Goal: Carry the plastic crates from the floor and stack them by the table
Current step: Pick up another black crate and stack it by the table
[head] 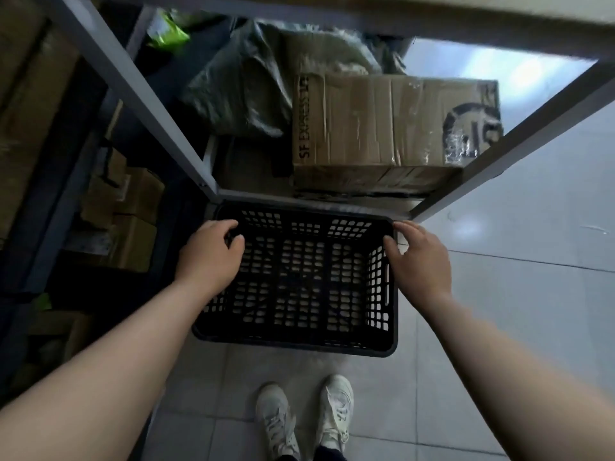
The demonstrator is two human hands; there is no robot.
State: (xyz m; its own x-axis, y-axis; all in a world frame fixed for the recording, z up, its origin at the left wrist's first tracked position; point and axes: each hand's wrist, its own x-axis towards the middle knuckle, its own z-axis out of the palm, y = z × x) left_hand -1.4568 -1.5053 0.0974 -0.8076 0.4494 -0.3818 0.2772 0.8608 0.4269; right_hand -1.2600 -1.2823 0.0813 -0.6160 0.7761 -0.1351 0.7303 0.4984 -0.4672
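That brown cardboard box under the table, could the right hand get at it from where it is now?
Probably yes. The right hand rests at the far right corner of the black crate, and the cardboard box sits just beyond it between the table legs. Nothing lies between them, though the hand would have to reach in under the tabletop.

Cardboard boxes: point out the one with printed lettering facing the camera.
The large taped cardboard box under the table, just beyond the black crate, reads "SF EXPRESS". The smaller boxes at left show no readable print.
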